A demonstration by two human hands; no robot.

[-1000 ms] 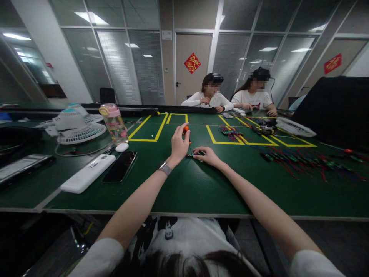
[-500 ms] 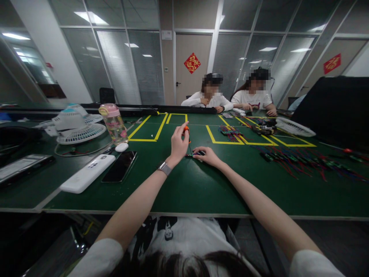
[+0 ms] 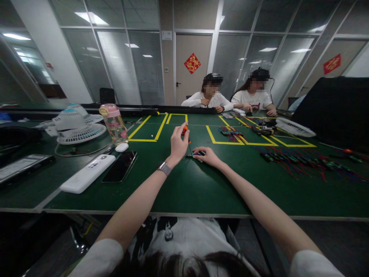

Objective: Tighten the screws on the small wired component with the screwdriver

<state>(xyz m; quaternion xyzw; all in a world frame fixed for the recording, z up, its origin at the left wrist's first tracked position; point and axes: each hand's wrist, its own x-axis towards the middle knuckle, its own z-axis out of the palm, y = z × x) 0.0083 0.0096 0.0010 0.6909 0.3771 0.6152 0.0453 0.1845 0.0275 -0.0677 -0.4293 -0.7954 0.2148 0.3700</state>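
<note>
My left hand (image 3: 179,140) is closed around the orange handle of a screwdriver (image 3: 185,130), with some fingers raised. The screwdriver's thin shaft runs down to a small green circuit board (image 3: 189,156) on the green table. My right hand (image 3: 206,156) grips that board from its right side, low over the table. Dark parts and a bit of wire show under my right fingers, and most of the board is hidden by them. Where exactly the tip meets the board is too small to tell.
Circuit boards with red and blue wires (image 3: 311,159) lie to the right; another wired bundle (image 3: 230,132) lies ahead. On the left are a white phone-like case (image 3: 88,174), a black phone (image 3: 119,166), a bottle (image 3: 114,125) and a fan (image 3: 81,132). Two people sit opposite.
Both hands stay nearly where they were, with the screwdriver still on the board. The left fingers have shifted very slightly around the handle.
</note>
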